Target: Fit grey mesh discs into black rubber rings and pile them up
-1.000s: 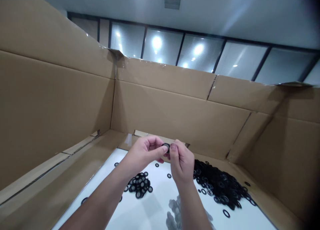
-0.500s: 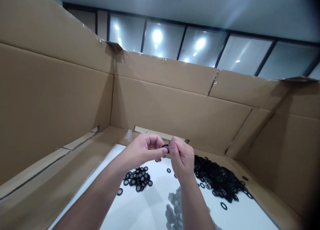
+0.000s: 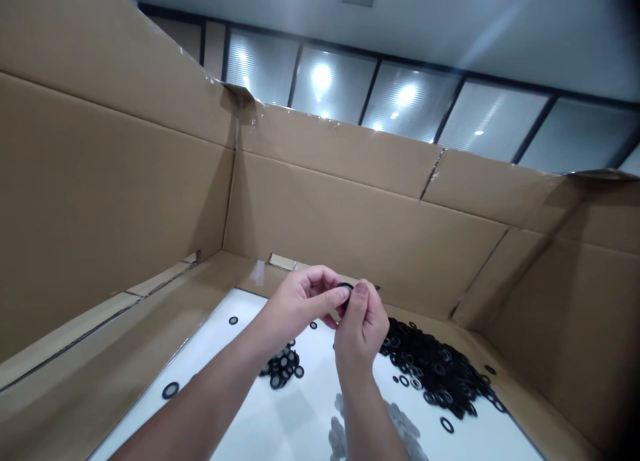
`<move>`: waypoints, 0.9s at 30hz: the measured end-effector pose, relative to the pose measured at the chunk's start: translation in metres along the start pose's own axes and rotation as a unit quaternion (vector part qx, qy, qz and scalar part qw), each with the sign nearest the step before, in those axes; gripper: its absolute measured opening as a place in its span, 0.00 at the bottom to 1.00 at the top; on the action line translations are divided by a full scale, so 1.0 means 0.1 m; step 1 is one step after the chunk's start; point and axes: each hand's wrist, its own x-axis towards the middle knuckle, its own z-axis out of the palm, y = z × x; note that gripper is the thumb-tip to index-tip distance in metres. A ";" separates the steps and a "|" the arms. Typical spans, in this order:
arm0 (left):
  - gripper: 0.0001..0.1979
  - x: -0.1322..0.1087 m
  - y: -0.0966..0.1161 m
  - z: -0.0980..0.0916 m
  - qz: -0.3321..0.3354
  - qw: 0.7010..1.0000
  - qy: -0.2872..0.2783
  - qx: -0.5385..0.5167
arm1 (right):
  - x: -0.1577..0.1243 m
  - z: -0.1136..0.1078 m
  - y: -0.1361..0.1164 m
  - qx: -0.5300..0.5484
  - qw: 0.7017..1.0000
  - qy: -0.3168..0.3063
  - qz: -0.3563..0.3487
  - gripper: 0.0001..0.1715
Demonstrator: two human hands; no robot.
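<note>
My left hand (image 3: 300, 307) and my right hand (image 3: 361, 331) meet above a white surface (image 3: 260, 421), with a small black rubber ring (image 3: 345, 288) pinched between their fingers. Part of the ring is hidden by my fingers. Below my left wrist lies a small heap of black rings (image 3: 283, 366). A much larger heap of black rings (image 3: 430, 371) lies to the right of my right hand. Several grey discs (image 3: 339, 437) lie under my right forearm. Loose single rings (image 3: 171, 390) are scattered on the white surface.
Tall cardboard walls (image 3: 350, 207) surround the white surface on the left, far and right sides, with torn flaps along the top. Beyond them are a row of frosted windows (image 3: 405, 94) and a ceiling.
Both hands have shifted slightly right, still holding the ring. My left forearm has moved off a loose ring at lower left, which now shows.
</note>
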 end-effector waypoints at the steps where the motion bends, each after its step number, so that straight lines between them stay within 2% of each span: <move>1: 0.12 0.01 -0.02 0.02 0.016 1.000 0.012 -0.011 | 0.01 -0.01 0.01 0.012 1.000 -0.012 0.005 0.21; 3: 0.11 0.00 -0.03 0.02 0.030 0.999 0.011 -0.010 | 0.07 -0.08 0.03 0.035 0.997 -0.071 -0.011 0.22; 6: 0.09 -0.03 0.05 -0.06 -0.002 0.999 -0.035 0.040 | 0.19 -0.22 0.04 0.041 0.984 -0.169 -0.049 0.22; 9: 0.09 -0.05 0.10 -0.10 -0.026 0.996 -0.050 0.073 | 0.26 -0.31 0.02 0.022 0.972 -0.223 -0.076 0.24; 11: 0.10 -0.05 0.07 -0.06 -0.018 0.997 -0.030 0.064 | 0.27 -0.31 -0.01 0.005 0.974 -0.211 -0.084 0.24; 15: 0.12 -0.04 -0.07 0.16 0.015 0.999 0.051 0.013 | 0.19 -0.22 -0.03 -0.002 0.993 -0.105 -0.052 0.23; 17: 0.12 -0.04 -0.11 0.23 0.026 0.997 0.071 0.008 | 0.16 -0.19 -0.04 0.000 0.997 -0.070 -0.035 0.24; 20: 0.10 -0.04 -0.10 0.21 0.027 0.998 0.055 0.023 | 0.15 -0.20 -0.02 -0.018 0.996 -0.068 -0.060 0.24; 24: 0.09 -0.03 -0.07 0.10 0.020 0.998 0.013 0.052 | 0.21 -0.27 0.02 -0.036 0.986 -0.115 -0.111 0.22; 27: 0.09 -0.03 -0.06 0.10 0.005 0.998 0.012 0.068 | 0.23 -0.29 0.03 -0.055 0.984 -0.106 -0.132 0.21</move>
